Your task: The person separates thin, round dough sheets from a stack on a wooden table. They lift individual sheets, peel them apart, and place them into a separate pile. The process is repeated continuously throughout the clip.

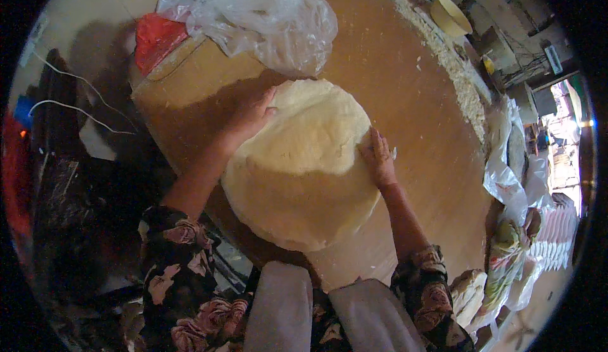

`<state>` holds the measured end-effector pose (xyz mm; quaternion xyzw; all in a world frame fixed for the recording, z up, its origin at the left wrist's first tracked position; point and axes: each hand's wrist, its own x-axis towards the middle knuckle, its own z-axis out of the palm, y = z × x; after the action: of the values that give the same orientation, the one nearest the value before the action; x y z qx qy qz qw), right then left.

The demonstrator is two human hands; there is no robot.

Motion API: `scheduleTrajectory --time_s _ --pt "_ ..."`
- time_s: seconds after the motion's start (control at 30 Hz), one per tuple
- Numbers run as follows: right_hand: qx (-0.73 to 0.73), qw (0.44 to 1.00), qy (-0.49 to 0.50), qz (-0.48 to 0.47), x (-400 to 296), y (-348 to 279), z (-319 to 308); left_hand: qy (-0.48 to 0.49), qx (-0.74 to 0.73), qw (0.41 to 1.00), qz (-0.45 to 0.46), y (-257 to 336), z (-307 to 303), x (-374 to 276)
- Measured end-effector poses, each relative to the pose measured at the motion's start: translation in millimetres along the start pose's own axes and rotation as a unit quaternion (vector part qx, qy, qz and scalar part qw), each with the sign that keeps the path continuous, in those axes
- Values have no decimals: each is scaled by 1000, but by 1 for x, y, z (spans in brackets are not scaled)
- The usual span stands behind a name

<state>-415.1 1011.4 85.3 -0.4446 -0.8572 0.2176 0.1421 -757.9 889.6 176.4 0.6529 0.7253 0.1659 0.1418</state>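
Note:
A large round mass of pale dough (308, 138) rests on the brown work table (422, 186), close to the table's near edge. Light falls across its upper half, while shadow covers the lower half. My left hand (256, 114) holds the dough at its upper left rim, thumb visible and some fingertips hidden. On the opposite side, my right hand (378, 157) grips the right rim with its fingers bent against the dough; a small pale scrap clings near the knuckles.
Clear plastic sheeting (266, 15) and a red bag (159, 41) lie beyond the dough. Dry flour or crumbs (458, 81) line the far right edge, near a yellow bowl (451, 16). Plastic bags (506, 181) stand along the right; a white cable (80, 107) hangs at left.

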Motion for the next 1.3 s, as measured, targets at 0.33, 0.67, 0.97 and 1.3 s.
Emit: scheduleTrajectory --time_s 0.33,0.67,0.97,1.3 --pt "-154 964 19 -214 -80 -80 -46 23 130 979 156 51 58 -111" --pt "44 975 72 -208 -162 -58 -28 -39 134 976 165 90 78 -165" --pt "703 551 410 183 -479 88 -175 -76 1 977 200 257 119 -238" --pt "708 263 637 154 -758 250 -262 -164 -85 835 519 598 244 -234"
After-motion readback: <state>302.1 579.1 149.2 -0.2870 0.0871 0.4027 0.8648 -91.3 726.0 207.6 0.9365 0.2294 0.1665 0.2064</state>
